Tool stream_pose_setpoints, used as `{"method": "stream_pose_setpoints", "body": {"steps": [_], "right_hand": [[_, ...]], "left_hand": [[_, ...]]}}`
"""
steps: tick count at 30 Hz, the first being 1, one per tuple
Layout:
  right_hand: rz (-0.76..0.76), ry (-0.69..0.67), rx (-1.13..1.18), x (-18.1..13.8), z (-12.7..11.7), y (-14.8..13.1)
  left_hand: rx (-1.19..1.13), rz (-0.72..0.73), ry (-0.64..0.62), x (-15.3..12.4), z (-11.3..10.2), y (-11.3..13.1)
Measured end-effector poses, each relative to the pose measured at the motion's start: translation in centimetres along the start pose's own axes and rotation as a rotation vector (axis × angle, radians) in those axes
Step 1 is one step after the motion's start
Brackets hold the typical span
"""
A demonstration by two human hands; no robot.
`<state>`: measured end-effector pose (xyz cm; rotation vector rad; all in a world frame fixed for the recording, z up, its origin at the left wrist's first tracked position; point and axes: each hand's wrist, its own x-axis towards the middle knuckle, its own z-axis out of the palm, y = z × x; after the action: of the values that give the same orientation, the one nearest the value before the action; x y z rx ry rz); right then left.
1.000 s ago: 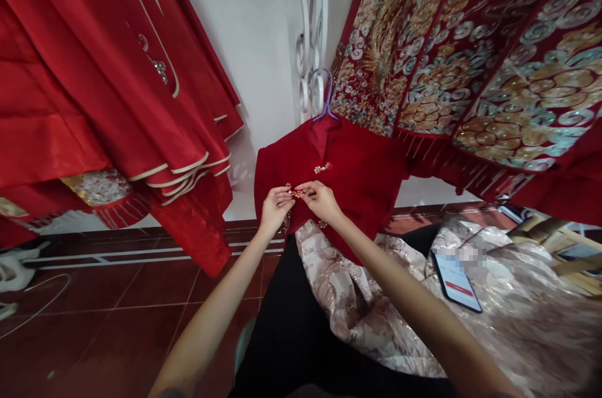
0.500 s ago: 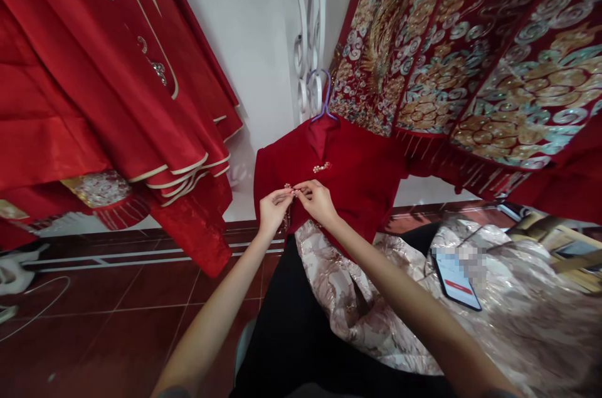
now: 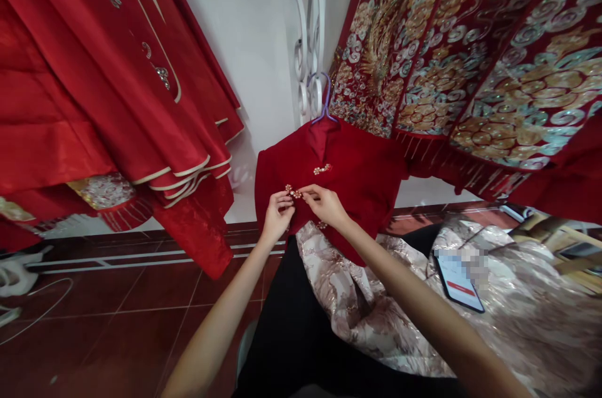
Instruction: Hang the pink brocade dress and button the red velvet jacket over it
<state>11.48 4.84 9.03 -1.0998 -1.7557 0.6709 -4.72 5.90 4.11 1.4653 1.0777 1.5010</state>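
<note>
A dark red jacket (image 3: 362,166) hangs by its collar from a purple hanger (image 3: 324,103). Down its front run beaded frog buttons; one frog button (image 3: 322,169) sits just below the collar. Lower down, my right hand (image 3: 325,205) pinches the right end of a pearl-and-gold frog button (image 3: 293,192) between thumb and fingertips. Just below that button's left end is my left hand (image 3: 278,217), its fingers curled in against the jacket front. Whatever lies between those left fingers is hidden. Under my wrists, pale brocade fabric (image 3: 338,285) lies across my lap.
Red gowns (image 3: 141,72) hang at the left. An embroidered, fringed garment (image 3: 451,53) hangs at the right. White scrolled metalwork (image 3: 308,28) stands against the wall. A phone (image 3: 458,282) rests on the brocade to the right. A white cable (image 3: 56,304) trails over the tiled floor.
Both hands were close together over the frog button. My left fingers have drawn down and back from it, my right hand has shifted slightly right, and the beaded button now shows between them.
</note>
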Motion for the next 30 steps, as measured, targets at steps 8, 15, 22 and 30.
{"method": "stream_pose_setpoints", "body": {"steps": [8,15,22,30], "right_hand": [[0.071,-0.078,-0.399,-6.2,-2.4,1.7],[0.190,-0.162,-0.029,-7.5,-2.3,3.0],[0.380,-0.195,0.254,-6.0,-7.2,3.6],[0.155,-0.181,-0.080,-7.7,-3.7,3.5]], "left_hand": [[0.268,-0.009,-0.024,-7.3,-0.4,-4.8],[0.285,0.071,0.166,-8.4,-1.3,-1.1],[0.364,0.149,0.019,-11.4,0.7,4.7],[0.669,0.085,-0.191,-13.7,4.0,2.9]]}}
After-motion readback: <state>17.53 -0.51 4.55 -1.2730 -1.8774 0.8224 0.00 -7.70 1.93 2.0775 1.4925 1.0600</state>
